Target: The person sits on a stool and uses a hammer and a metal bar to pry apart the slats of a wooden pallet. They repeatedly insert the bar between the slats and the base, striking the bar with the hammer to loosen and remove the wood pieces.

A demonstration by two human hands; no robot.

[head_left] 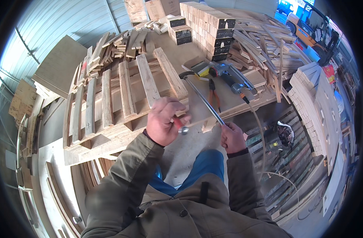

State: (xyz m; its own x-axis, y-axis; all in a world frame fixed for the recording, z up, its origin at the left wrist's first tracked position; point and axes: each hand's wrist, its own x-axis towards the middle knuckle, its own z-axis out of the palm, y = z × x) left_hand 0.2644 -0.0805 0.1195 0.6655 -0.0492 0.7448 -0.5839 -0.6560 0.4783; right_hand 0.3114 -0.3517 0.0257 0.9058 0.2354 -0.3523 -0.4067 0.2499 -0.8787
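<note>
My right hand (233, 137) is closed round the lower end of a long, shiny hook-ended steel bar (205, 101). The bar slants up and away to the left, and its dark curved head lies near the pallet's right corner. In my left hand (164, 121), curled and raised over the near edge of the slatted wooden pallet (107, 99), is a small red tool with a round metal end (183, 129); fingers hide much of it. Pincers with orange handles (214, 95) lie just right of the bar. Beyond them rests a blue and grey nail gun (233, 77).
An air hose (259, 119) runs from the nail gun toward the floor on the right. Stacked wooden blocks (208, 29) stand at the back, with loose planks (260, 43) beside them. Another power tool (273, 143) sits on dark slats to the right. Offcuts (110, 47) are heaped behind the pallet.
</note>
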